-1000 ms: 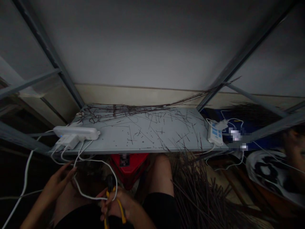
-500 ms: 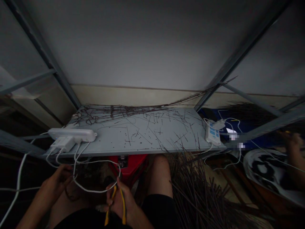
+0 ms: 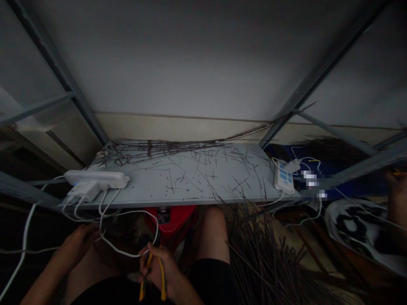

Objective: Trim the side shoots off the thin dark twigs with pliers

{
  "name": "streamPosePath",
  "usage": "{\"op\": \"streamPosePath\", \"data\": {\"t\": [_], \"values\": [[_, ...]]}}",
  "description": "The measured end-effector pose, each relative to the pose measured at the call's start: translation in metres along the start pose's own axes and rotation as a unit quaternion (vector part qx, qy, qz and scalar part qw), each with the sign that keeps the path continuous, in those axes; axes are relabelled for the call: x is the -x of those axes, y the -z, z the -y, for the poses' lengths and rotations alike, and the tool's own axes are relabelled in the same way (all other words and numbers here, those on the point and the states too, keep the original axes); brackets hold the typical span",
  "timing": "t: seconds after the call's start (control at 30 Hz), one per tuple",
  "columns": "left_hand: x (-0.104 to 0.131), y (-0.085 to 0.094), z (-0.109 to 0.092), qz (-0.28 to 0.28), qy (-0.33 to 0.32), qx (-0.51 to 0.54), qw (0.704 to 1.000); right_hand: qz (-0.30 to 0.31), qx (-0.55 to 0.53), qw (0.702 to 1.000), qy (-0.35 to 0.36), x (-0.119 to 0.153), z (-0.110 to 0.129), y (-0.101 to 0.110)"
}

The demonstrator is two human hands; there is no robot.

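My right hand [image 3: 159, 267] is wrapped round a pair of yellow-handled pliers [image 3: 163, 279], low in front of my lap. The handles point towards me and stand apart; the dark jaws are hard to make out. A loop of white cable [image 3: 127, 255] hangs from the shelf edge and reaches down beside the pliers and my fingertips. Over my left thigh, my left hand [image 3: 78, 243] has its fingers curled together below the shelf's front edge. Whatever lies in them is lost in the shadow.
A grey shelf [image 3: 152, 178] carries bundled dark twigs [image 3: 159, 147], scattered clippings and white power strips [image 3: 111, 179] [image 3: 284, 178]. Below stands a red stool [image 3: 174, 222]. Many dark sticks [image 3: 263, 254] lean at my right knee. Another person's hand [image 3: 397, 182] is at the far right.
My right hand has dropped slightly with the pliers, whose handles have shifted a little. My left hand has moved slightly right and down. The other person's hand has moved right.
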State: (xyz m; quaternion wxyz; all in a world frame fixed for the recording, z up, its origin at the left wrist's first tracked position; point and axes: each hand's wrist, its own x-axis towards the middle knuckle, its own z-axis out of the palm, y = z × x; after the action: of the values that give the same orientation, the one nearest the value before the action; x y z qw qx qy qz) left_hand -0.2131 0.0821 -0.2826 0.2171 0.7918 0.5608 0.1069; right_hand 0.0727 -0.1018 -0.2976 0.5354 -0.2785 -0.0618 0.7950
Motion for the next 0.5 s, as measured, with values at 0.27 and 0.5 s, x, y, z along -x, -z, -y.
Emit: {"op": "streamPosePath", "data": {"t": [0.27, 0.5], "values": [[-0.005, 0.021, -0.012, 0.013, 0.061, 0.109, 0.992, -0.043, -0.006, 0.999, -0.009, -0.006, -0.004, 0.009], [0.003, 0.06, -0.028, -0.01, 0.111, 0.05, 0.992, -0.077, -0.005, 0.997, -0.019, -0.014, -0.006, 0.012]]}}
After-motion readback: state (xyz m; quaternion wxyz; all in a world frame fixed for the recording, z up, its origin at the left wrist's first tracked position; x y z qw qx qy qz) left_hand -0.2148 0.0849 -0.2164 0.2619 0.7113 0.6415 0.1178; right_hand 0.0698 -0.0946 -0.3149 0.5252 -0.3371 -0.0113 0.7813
